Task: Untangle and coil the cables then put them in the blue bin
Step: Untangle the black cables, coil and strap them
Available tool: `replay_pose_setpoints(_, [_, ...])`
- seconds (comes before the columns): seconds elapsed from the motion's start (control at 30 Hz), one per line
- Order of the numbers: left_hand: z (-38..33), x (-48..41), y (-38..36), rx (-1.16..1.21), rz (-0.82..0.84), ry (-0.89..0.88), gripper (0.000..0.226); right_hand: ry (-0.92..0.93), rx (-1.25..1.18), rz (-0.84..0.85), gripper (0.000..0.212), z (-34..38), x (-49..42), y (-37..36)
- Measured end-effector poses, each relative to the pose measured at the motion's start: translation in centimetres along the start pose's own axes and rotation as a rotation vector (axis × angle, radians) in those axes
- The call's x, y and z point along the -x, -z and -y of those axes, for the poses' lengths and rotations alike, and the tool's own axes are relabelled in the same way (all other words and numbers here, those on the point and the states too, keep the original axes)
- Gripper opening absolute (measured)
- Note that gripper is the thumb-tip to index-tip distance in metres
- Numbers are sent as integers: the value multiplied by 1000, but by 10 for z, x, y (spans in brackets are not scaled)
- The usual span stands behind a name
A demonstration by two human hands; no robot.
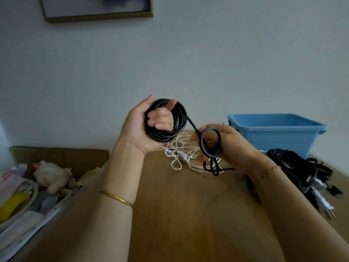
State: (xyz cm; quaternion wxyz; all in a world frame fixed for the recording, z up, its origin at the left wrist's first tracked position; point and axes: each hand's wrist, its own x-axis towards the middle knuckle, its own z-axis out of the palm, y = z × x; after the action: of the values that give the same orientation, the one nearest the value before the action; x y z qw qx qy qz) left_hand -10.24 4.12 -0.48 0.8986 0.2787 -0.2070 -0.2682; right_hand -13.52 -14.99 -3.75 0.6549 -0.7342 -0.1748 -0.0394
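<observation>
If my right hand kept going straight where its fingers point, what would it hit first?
Probably the left hand, near its heel just under the black coil; the right hand, holding the cable loop, points leftward at it, though depth is unclear.

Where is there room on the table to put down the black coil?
The bare table between the forearms, nearer than the white cable tangle, is free. The right edge is crowded with the black cable pile, in front of the blue bin.

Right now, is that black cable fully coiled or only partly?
Only partly. The left hand grips a neat coil, but a loose tail runs to the right hand, looped and dangling.
</observation>
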Motion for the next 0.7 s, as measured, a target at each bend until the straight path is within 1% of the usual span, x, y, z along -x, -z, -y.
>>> replay_pose_setpoints(0.1, [-4,-2,5,198,-9,-163,51,-50,18,18,42,-4,-2,3])
replay_pose_setpoints(0.13, [-7,-2,7,217,-32,-237,51,-68,24,19,46,-8,-3,3])
replay_pose_setpoints(0.2, [-11,0,9,203,-87,-357,52,-90,1,22,49,-17,-5,2])
replay_pose_setpoints(0.3, [-8,-4,10,149,-162,-452,49,-129,40,13,44,-24,-6,-3])
replay_pose_setpoints(0.37, [-5,-10,14,124,-208,-496,41,-129,102,25,40,-23,-6,-4])
replay_pose_setpoints(0.43, [-6,-14,19,112,-234,-541,35,-87,206,6,35,-20,-5,-4])
replay_pose_setpoints(0.5, [-8,-14,24,121,-262,-598,36,-21,351,-33,26,-18,-5,-5])
replay_pose_setpoints(0.53, [-9,-14,26,119,-285,-629,38,8,398,-23,23,-18,-5,-5])
replay_pose_setpoints(0.6, [-10,-13,30,93,-338,-684,40,33,410,26,21,-19,-5,-6])
replay_pose_setpoints(0.7, [-11,-13,36,34,-404,-722,38,87,352,64,24,-15,-3,-4])
